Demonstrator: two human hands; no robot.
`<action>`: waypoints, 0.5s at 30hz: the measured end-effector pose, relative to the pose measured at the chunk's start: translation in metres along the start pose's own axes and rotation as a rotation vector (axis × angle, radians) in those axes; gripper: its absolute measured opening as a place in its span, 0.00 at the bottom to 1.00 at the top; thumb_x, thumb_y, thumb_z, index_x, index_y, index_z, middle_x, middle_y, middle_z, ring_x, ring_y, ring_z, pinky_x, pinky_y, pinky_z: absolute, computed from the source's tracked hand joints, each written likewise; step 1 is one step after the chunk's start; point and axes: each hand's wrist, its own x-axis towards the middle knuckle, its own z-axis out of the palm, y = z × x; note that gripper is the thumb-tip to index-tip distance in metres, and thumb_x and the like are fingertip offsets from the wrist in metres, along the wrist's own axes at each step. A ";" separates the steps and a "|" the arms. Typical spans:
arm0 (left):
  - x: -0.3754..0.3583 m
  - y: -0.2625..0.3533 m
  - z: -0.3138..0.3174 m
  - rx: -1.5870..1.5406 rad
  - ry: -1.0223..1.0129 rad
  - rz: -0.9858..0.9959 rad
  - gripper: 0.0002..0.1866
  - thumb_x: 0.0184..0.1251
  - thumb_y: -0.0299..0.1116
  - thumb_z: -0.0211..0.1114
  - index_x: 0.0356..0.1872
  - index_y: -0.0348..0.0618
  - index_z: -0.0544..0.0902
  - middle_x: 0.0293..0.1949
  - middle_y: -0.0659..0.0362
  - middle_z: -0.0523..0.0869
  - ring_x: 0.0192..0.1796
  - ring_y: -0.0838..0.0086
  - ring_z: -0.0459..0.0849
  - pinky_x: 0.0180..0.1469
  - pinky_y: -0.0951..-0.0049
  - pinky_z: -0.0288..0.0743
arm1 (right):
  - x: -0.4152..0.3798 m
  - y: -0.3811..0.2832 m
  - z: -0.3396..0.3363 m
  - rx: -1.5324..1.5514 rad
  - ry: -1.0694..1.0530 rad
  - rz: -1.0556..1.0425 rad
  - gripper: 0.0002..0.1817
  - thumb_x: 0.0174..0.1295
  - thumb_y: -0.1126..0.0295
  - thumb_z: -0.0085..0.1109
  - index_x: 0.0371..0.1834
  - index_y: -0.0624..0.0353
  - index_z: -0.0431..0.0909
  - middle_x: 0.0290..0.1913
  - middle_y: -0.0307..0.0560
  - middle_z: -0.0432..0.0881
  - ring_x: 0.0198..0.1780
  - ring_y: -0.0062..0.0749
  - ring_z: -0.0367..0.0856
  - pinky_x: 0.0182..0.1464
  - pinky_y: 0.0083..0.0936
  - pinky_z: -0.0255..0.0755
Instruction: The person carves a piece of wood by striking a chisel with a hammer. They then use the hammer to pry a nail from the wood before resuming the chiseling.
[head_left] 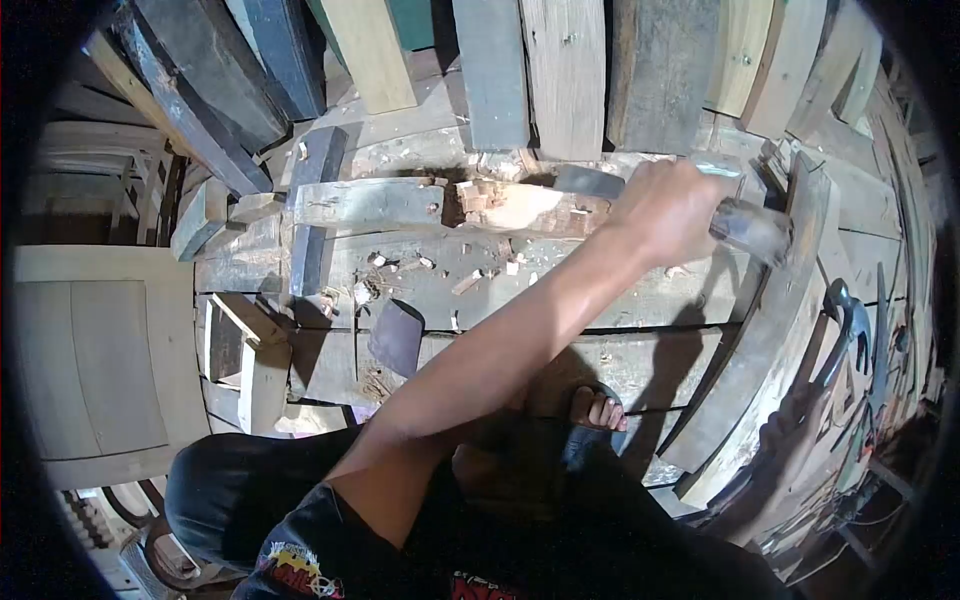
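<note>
My left hand (675, 210) reaches across from the lower left and is closed around a chisel. The chisel's flat grey blade (588, 181) points left along a timber, and its worn wooden handle (752, 231) sticks out blurred to the right. Beneath lies the rough timber (370, 203), with a dark notch and a pale, freshly cut stretch along it. At the right, in dim light, my right hand (785, 430) is closed around a claw hammer (850, 325), held away from the chisel. Wood chips (480, 275) lie scattered below the timber.
Several boards (565, 75) stand along the back. A dark crosspiece (308, 265) lies under the timber's left end. A curved plank (735, 370) bounds the right side. My foot (598, 410) rests near the middle, with small wooden blocks (262, 385) at the left.
</note>
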 end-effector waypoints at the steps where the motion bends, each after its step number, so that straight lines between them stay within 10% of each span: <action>1: 0.003 -0.001 0.000 0.008 0.008 0.003 0.14 0.52 0.34 0.73 0.39 0.40 0.89 0.32 0.41 0.90 0.37 0.47 0.92 0.44 0.51 0.86 | -0.002 -0.001 -0.001 -0.007 -0.057 0.007 0.25 0.74 0.36 0.56 0.44 0.48 0.77 0.22 0.28 0.62 0.16 0.12 0.52 0.16 0.18 0.42; 10: 0.004 -0.020 0.034 -0.012 0.105 -0.169 0.12 0.49 0.29 0.72 0.36 0.39 0.89 0.32 0.41 0.90 0.38 0.46 0.91 0.45 0.50 0.85 | -0.017 -0.026 0.007 -0.124 -0.071 -0.045 0.24 0.77 0.38 0.51 0.45 0.47 0.78 0.20 0.27 0.61 0.15 0.11 0.52 0.14 0.16 0.43; 15: 0.001 -0.024 0.036 -0.001 0.176 -0.134 0.13 0.49 0.31 0.73 0.37 0.39 0.88 0.30 0.40 0.89 0.34 0.45 0.90 0.42 0.48 0.85 | 0.036 -0.062 -0.047 0.018 -0.320 -0.299 0.27 0.78 0.38 0.51 0.57 0.52 0.76 0.31 0.33 0.76 0.19 0.15 0.64 0.20 0.20 0.65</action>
